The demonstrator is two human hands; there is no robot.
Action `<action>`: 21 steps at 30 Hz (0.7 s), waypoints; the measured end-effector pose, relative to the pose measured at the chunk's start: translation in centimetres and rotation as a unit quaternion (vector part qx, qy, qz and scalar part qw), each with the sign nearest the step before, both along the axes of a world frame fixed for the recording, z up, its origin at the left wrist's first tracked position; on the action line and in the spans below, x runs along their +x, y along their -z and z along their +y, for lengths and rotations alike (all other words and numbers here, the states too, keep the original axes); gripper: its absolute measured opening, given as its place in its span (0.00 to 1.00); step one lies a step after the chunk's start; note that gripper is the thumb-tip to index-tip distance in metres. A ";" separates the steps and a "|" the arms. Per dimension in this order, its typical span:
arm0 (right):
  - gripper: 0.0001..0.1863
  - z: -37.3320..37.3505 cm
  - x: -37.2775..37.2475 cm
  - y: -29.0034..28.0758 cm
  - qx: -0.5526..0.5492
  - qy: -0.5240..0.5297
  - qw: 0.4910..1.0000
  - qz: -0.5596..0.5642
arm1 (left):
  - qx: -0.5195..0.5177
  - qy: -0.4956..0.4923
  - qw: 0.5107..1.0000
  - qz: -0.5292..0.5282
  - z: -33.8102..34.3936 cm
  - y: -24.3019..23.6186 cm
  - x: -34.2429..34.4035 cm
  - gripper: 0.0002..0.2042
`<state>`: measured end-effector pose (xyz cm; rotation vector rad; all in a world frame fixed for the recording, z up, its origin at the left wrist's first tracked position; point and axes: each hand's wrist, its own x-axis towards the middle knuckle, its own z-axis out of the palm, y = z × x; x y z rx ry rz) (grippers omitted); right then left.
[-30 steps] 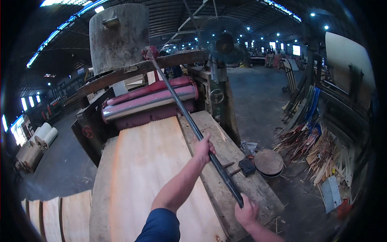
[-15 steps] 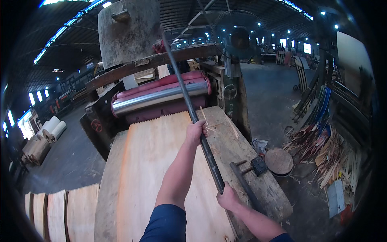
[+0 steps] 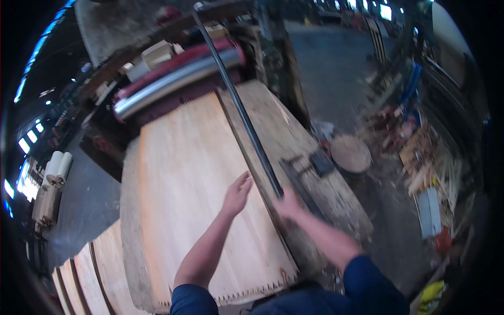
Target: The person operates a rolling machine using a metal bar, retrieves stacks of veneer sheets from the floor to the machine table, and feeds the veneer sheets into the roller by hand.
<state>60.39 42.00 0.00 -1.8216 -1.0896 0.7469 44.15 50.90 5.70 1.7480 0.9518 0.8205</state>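
Black pole (image 3: 239, 105) | right hand (image 3: 289, 205) clasps near end | left hand (image 3: 237, 196) now released, fingers extended, left of grip over veneer (image 3: 184, 163) | control one-handed

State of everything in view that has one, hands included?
Left hand: open, not touching the pole
Right hand: closed around the pole's near end
Pole: held one-handed, slanting
Wood sheet: flat, ends jagged
Metal roller: blurred; can't tell if turning
Wood strips: loosely heaped
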 end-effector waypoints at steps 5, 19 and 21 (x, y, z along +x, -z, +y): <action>0.12 6.6 5.1 -1.8 0.058 -0.040 0.995 0.066 | 0.182 -0.125 0.899 0.378 -12.0 17.5 -14.0 0.24; 0.26 17.0 14.2 5.5 -0.197 -0.043 0.928 -0.312 | 0.155 -0.209 0.875 0.409 -18.8 15.8 -11.5 0.22; 0.23 15.9 13.5 5.5 -0.117 -0.003 0.908 -0.402 | 0.169 -0.214 0.878 0.393 -18.7 15.4 -11.4 0.22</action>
